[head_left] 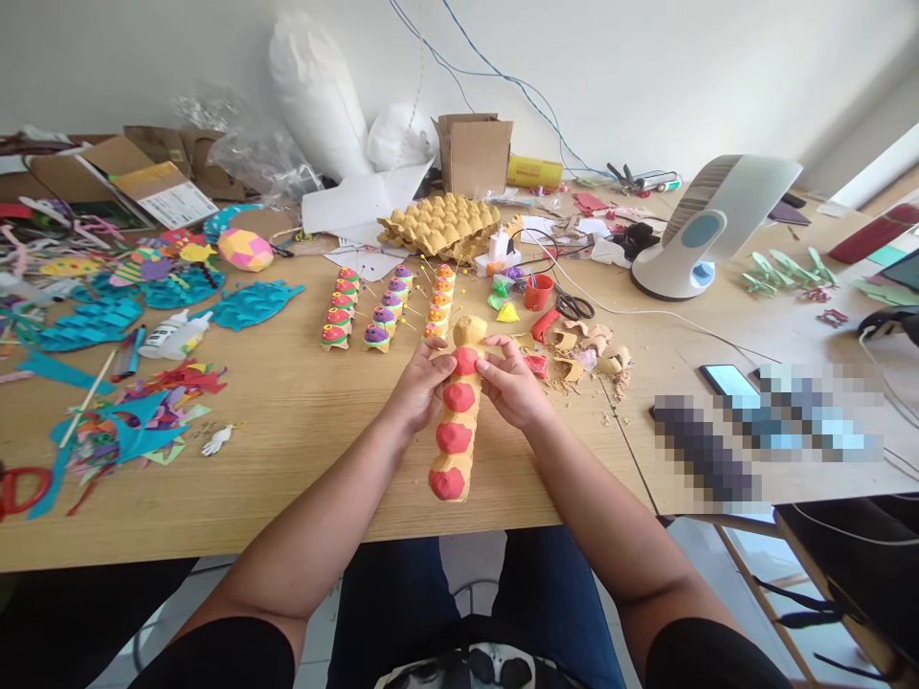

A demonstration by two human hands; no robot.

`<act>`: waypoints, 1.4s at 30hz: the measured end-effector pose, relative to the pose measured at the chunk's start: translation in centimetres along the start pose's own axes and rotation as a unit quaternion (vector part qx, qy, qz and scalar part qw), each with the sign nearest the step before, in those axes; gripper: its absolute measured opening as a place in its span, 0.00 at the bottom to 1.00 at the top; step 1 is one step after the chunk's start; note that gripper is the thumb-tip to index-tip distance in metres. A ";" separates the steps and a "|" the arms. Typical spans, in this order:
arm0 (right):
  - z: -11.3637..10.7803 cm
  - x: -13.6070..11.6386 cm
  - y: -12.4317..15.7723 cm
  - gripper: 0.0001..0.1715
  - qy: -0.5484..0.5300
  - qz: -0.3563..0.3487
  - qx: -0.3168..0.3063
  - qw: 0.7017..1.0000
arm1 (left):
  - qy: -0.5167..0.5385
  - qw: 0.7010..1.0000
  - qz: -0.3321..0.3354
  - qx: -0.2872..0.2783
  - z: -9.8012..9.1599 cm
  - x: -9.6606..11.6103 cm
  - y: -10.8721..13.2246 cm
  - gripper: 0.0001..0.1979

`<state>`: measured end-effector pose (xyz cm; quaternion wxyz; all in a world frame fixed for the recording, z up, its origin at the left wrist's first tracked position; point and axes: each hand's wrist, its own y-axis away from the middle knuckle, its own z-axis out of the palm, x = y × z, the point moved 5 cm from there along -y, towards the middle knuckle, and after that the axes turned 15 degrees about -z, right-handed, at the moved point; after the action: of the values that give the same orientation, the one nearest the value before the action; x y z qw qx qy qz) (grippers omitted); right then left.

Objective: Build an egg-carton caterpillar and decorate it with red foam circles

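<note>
An egg-carton strip point(459, 421) is held lengthwise above the wooden table's front part. Red caps, which look like soft clay, cover several of its bumps; the bump at the far end is bare yellowish carton. My left hand point(422, 381) grips the strip's left side near that far end, thumb at the uppermost red cap. On the right side, my right hand point(513, 381) grips it at the same height, its thumb also by that cap. Beyond the hands stand decorated carton strips: a red and green one point(339, 308), a purple one point(388, 308) and an orange one point(439, 299).
Egg trays point(437, 225) lie behind the decorated strips. At right are scissors point(574, 306), a red cup point(538, 292), carton scraps point(585, 349) and a white fan point(707, 230). Paper scraps point(158, 411) and glue bottles point(172, 335) lie left. Phones point(739, 392) rest far right.
</note>
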<state>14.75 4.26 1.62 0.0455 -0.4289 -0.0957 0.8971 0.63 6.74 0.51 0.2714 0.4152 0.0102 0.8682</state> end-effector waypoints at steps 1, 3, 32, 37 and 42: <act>-0.2 0.1 -0.1 0.27 0.006 -0.003 0.006 1.000 | -0.005 1.000 0.011 0.000 0.0 0.1 0.0 0.28; -0.5 0.3 -0.2 0.25 0.017 -0.006 0.014 1.000 | -0.017 1.000 0.017 0.000 0.0 0.2 -0.1 0.28; -1.4 -1.0 -1.1 0.28 0.277 -0.092 -0.080 0.953 | -0.184 0.983 0.005 0.014 -1.1 0.2 -1.1 0.30; -1.0 -0.2 -0.9 0.28 0.198 -0.059 -0.078 0.975 | -0.179 0.983 0.022 0.023 -1.1 0.4 -1.0 0.27; -1.0 0.6 -0.9 0.28 0.130 -0.057 -0.035 0.989 | -0.201 0.978 0.052 0.025 -1.0 0.6 -0.8 0.26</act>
<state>15.20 5.34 0.74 0.0933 -0.5370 -0.1443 0.8259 -0.05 7.93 0.10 0.2115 0.5878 -0.0442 0.7796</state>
